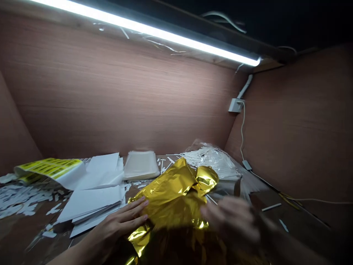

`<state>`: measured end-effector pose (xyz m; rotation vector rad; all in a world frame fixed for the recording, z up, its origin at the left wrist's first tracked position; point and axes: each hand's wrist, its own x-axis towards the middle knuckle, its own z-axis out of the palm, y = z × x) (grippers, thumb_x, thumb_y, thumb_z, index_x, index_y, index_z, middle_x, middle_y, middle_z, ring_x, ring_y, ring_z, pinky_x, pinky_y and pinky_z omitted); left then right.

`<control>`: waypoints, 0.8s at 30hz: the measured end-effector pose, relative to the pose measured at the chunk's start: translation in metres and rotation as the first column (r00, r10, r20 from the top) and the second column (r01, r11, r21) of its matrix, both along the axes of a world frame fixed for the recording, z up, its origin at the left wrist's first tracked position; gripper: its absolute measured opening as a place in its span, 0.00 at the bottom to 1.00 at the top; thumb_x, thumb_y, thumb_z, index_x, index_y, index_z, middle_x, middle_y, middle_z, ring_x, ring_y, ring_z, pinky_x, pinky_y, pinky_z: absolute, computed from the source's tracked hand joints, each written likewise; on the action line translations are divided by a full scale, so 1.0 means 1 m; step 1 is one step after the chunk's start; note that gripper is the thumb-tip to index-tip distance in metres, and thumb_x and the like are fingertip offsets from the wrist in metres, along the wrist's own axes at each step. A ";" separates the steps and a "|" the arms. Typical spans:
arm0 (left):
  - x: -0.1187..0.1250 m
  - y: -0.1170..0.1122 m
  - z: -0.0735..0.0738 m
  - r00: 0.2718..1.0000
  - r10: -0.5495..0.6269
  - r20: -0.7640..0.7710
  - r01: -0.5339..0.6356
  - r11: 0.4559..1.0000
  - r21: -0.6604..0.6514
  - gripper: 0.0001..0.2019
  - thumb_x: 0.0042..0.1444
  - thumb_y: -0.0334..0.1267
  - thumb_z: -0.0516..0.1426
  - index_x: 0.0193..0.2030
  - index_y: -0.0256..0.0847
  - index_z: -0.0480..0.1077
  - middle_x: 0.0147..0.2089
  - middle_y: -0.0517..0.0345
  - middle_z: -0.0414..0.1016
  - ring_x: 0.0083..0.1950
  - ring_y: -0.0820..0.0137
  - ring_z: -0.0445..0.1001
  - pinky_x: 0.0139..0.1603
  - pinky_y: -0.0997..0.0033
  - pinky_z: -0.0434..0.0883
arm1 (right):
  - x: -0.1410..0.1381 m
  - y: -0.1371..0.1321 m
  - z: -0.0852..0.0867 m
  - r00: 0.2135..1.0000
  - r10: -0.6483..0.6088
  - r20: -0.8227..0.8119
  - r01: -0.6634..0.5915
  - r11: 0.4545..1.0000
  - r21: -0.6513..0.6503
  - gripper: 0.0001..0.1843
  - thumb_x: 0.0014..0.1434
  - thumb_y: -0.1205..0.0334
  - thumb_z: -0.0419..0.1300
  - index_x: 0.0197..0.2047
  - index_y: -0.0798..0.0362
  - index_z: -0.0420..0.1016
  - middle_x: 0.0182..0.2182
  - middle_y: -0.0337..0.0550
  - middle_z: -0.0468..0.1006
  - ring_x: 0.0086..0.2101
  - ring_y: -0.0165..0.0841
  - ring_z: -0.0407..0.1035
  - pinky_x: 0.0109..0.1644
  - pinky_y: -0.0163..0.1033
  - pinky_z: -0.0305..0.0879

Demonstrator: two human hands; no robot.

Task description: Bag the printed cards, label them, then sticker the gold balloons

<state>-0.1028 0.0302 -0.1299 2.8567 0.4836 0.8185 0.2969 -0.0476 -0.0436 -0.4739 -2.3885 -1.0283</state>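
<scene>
Left hand [118, 221] lies flat on a crumpled gold metallic foil sheet [168, 195], fingers extended and slightly apart, not closed around anything, fingertips resting on the foil's left side. Right hand [231, 221] is motion-blurred at the foil's right side, fingers loosely bent; cannot tell if they are pinching the foil or just beside it. The foil sits on a brown worktop [24, 235] right in front of the person, bunched into a folded lump at its top right, with its lower part running out of frame. Just left of the left hand are loose stacks of white paper [91, 202], with a curled sheet of yellow-and-black printed labels [49, 169] beyond them. White paper scraps [19, 198] lie in a heap at far left. Behind the foil are a pack of translucent sleeves [141, 165] and a clear plastic bag of white paper strips [212, 162], the bag touching the foil's top edge. A few loose white strips [271, 207] lie to the right. Above are a wood-veneer panel [110, 92], an LED tube light [154, 33], and a white wall socket [233, 105] with a white cable [242, 129].
</scene>
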 end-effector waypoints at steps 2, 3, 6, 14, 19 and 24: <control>-0.001 -0.001 0.002 0.999 0.030 0.026 -0.029 0.999 -0.022 0.23 0.76 0.41 0.47 0.74 0.54 0.65 0.75 0.50 0.65 0.78 0.56 0.60 0.72 0.52 0.68 | 0.034 0.029 0.034 0.967 -0.185 -0.173 0.191 0.981 0.017 0.14 0.72 0.71 0.54 0.52 0.57 0.80 0.38 0.44 0.84 0.35 0.31 0.77 0.37 0.36 0.72; -0.001 -0.002 0.004 0.998 0.044 0.040 -0.042 0.999 -0.033 0.22 0.76 0.40 0.48 0.73 0.55 0.66 0.74 0.52 0.67 0.77 0.57 0.61 0.72 0.53 0.68 | 0.053 0.045 0.053 0.927 -0.272 -0.257 0.287 0.958 0.022 0.14 0.71 0.73 0.54 0.51 0.57 0.80 0.42 0.48 0.84 0.38 0.33 0.78 0.39 0.37 0.72; 0.001 -0.009 0.014 0.998 0.020 0.055 -0.016 0.998 -0.065 0.22 0.74 0.38 0.52 0.71 0.57 0.68 0.70 0.53 0.74 0.72 0.58 0.70 0.69 0.56 0.73 | 0.105 0.093 0.119 0.729 -0.491 -0.477 0.550 0.835 -0.017 0.14 0.72 0.71 0.54 0.44 0.56 0.82 0.40 0.49 0.84 0.40 0.35 0.78 0.45 0.40 0.74; 0.007 -0.024 0.037 0.987 -0.088 0.131 0.111 0.978 -0.175 0.19 0.75 0.38 0.51 0.66 0.54 0.74 0.59 0.49 0.84 0.61 0.61 0.82 0.61 0.66 0.79 | 0.087 0.117 0.267 0.441 -0.628 -0.642 0.810 0.587 -0.018 0.18 0.77 0.60 0.52 0.48 0.62 0.80 0.46 0.49 0.81 0.50 0.40 0.76 0.55 0.48 0.72; 0.012 -0.017 0.027 0.972 -0.163 0.169 0.193 0.964 -0.182 0.16 0.74 0.39 0.53 0.63 0.52 0.74 0.57 0.49 0.85 0.59 0.62 0.83 0.63 0.68 0.77 | -0.020 0.097 0.202 0.661 -0.666 -0.345 0.728 0.682 0.078 0.16 0.70 0.72 0.49 0.45 0.65 0.79 0.44 0.58 0.78 0.36 0.38 0.75 0.37 0.40 0.65; 0.013 -0.014 0.021 0.979 -0.125 0.163 0.152 0.976 -0.159 0.15 0.71 0.31 0.55 0.60 0.49 0.74 0.56 0.49 0.85 0.58 0.64 0.84 0.61 0.72 0.78 | -0.062 0.076 0.132 0.777 -0.617 -0.125 0.625 0.780 0.034 0.15 0.68 0.75 0.48 0.42 0.60 0.77 0.37 0.50 0.77 0.21 0.26 0.62 0.24 0.40 0.46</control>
